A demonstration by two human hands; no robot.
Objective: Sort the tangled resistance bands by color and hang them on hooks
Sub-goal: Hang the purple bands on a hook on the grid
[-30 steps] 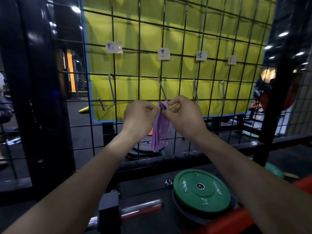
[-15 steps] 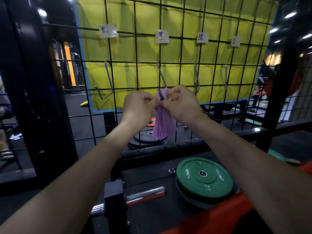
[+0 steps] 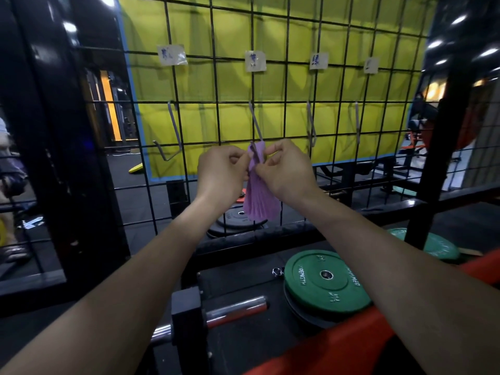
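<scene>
Purple band (image 3: pixel 260 193) at frame centre, hanging vertical, top loop touching tip of second hook (image 3: pixel 255 123) directly above. Left hand (image 3: pixel 220 180) and right hand (image 3: pixel 286 174) both pinch top edge, equally near.

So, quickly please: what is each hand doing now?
Left hand: pinches the flat purple rubber resistance band near its top.
Right hand: pinches the same band.

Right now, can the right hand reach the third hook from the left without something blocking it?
Probably yes. The right hand pinches the purple bands just left of that empty third hook, with nothing between them.
</scene>
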